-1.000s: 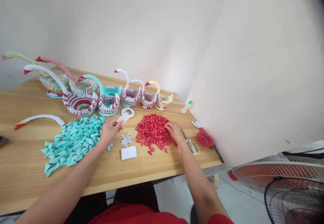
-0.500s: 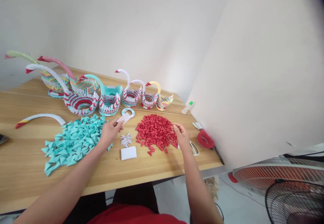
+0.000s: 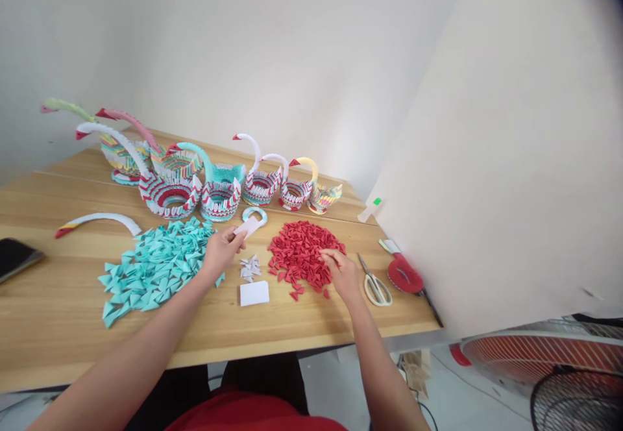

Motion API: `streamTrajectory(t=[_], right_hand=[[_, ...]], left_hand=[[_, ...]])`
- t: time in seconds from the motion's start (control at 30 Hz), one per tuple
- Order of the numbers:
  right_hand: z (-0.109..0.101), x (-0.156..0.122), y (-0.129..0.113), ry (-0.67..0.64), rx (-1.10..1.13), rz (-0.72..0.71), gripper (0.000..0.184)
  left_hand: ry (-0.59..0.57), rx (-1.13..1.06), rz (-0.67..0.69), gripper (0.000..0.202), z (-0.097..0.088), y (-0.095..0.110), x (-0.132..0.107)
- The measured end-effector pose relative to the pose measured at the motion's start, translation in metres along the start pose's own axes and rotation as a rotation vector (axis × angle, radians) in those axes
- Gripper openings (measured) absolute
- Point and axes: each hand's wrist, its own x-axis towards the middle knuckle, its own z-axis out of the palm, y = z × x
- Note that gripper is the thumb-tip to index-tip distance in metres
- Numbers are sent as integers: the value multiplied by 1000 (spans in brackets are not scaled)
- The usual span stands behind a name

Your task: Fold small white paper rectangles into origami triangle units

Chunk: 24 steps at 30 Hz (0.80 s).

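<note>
My left hand point(image 3: 224, 249) pinches a pale paper slip point(image 3: 248, 226) by its lower edge, above the table between the two big piles. My right hand point(image 3: 339, 271) is over the right side of the pile of red folded paper triangles point(image 3: 302, 249), its fingertips pressed together; what they hold, if anything, is too small to make out. Left of my left hand spreads a pile of turquoise folded paper triangles point(image 3: 160, 269). Between the hands lie a small heap of pale folded pieces point(image 3: 250, 267) and a stack of white paper slips point(image 3: 254, 293).
Several folded-paper swans point(image 3: 170, 194) stand along the back. A loose white swan neck point(image 3: 104, 218) and a phone point(image 3: 17, 259) lie at left, a pale blue paper ring point(image 3: 255, 215) mid-table. Scissors point(image 3: 377, 288) and a red roll point(image 3: 405, 275) lie right, with a fan point(image 3: 540, 353) beyond the edge.
My right hand has moved left, from the red pile's right edge to over it, and the scissors show fully. The view has turned left, bringing more of the phone into sight.
</note>
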Motion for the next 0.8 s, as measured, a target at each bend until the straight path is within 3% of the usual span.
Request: streamTrajectory(t=[0.13,0.23,0.37,0.5,0.8], right_hand=[[6,16,2,-200,-121,-178,23],[11,43,8,-161,-329,-263,21],[29,85,17,-110,-457,-229,22],[53,115,21,-152,-547,-229,22],[85,140,22,-270,-649,-202,11]], left_hand=[[6,-19,-20,33,1,5,-1],[-4,-13,-29,33,1,7,-2],[2,-14,-26,33,1,6,-1],[15,-36,-11,33,1,3,0],[16,-74,-5,33,0,5,0]])
